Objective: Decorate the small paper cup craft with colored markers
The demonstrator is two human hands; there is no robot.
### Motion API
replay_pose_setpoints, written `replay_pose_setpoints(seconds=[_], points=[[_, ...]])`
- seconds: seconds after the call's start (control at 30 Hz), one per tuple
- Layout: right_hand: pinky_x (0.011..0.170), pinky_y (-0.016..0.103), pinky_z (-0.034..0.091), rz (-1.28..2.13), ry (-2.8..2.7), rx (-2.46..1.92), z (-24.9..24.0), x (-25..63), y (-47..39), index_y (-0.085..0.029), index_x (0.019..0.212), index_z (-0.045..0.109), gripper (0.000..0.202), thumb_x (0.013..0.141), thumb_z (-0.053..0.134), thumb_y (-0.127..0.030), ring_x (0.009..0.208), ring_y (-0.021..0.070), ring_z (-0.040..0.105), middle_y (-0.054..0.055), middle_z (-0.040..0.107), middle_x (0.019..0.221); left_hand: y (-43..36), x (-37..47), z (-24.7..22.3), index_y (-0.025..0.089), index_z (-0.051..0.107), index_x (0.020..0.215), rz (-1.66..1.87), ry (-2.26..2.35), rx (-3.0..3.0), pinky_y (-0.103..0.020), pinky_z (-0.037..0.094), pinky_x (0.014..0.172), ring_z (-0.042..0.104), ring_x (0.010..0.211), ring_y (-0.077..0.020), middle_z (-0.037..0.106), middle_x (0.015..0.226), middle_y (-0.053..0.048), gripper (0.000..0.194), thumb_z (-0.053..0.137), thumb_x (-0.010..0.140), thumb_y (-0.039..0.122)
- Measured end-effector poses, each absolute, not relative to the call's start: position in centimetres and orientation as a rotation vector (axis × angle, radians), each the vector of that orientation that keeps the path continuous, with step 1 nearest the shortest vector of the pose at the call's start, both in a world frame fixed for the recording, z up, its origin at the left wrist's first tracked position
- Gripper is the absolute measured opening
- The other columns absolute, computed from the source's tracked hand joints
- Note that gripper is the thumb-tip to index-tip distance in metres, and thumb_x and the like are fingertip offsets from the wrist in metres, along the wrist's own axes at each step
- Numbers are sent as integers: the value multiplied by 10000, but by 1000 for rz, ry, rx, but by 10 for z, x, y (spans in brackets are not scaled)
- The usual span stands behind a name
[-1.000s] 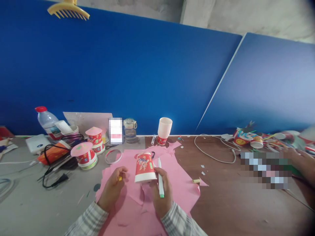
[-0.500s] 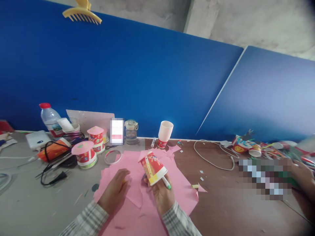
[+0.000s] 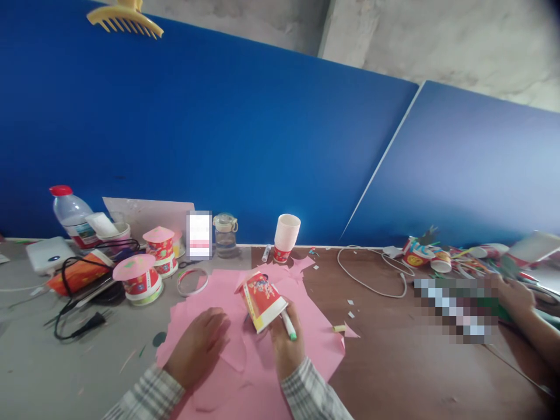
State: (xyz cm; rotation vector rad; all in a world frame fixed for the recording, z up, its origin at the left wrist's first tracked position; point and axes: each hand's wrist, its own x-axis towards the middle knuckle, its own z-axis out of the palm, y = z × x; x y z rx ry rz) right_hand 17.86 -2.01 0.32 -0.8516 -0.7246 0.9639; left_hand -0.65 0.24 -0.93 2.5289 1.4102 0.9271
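My right hand [image 3: 289, 347] is closed round a red paper cup [image 3: 261, 300] with a printed pattern and a cream-yellow lower band. The cup is tilted above the pink paper [image 3: 262, 379]. Alongside it, a white marker [image 3: 287, 322] with a green end sticks out between the cup and my fingers. A bit of pink paper shows at the cup's upper left edge, and a small dark thing, too hidden to name, is beneath it. My left hand [image 3: 199, 344] rests over the pink sheets to the left, fingers loosely bent, holding nothing visible.
Decorated cups with pink paper tops [image 3: 135, 268], a tape roll [image 3: 192, 282] and a black cable [image 3: 94, 326] lie left. Behind stand a glass jar [image 3: 226, 239] and stacked paper cups [image 3: 286, 236]. At right are a white cable [image 3: 371, 290] and another person's hand [image 3: 516, 294].
My right hand has turned the cup slightly, showing more of its printed figure. My left hand remains over the paper. The whole view has shifted a little, and the other person's hand has moved.
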Motion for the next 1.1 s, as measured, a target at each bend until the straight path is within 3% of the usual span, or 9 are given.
replay_pose_setpoints(seconds=[0.13,0.4,0.7,0.8,0.93,1.1], points=[[389,222,495,845,-791,-911,6,182,-23,-222,784,664,170,617,698,-231,418,141,557,-32,653,600,2,-7,-12,320,545,854,896,1421,2543,-321,501,736,546,833,-183,619,890,11,257,596,602,302],[359,227,473,745,-861,-944,9,181,-21,-219,775,649,124,670,639,-283,384,149,548,-43,625,530,0,-7,-8,318,562,819,839,1423,2519,-344,498,701,547,797,-198,615,853,0,187,560,632,314],[329,233,442,735,-865,-895,16,177,-21,-216,762,627,178,691,611,-378,331,144,508,-56,573,446,-2,-8,-2,294,593,786,1010,1302,2334,-324,490,675,554,752,-182,624,784,-11,163,565,627,274],[322,232,442,743,-862,-897,15,176,-19,-211,758,622,189,691,608,-387,315,138,505,-64,560,433,0,-10,1,275,613,721,1144,1337,1940,-319,495,609,560,662,-178,619,746,-4,176,616,553,326],[326,236,453,753,-855,-914,9,177,-17,-199,778,617,211,679,614,-386,332,142,529,-53,592,477,5,-15,2,253,585,735,1201,1408,1572,-259,426,336,489,395,-121,568,594,44,265,551,558,448],[337,238,452,757,-854,-924,2,178,-13,-191,786,619,231,675,618,-393,348,142,532,-51,597,498,8,-20,2,229,584,723,1233,1416,1422,-254,465,397,559,548,-163,569,595,35,379,534,518,544]])
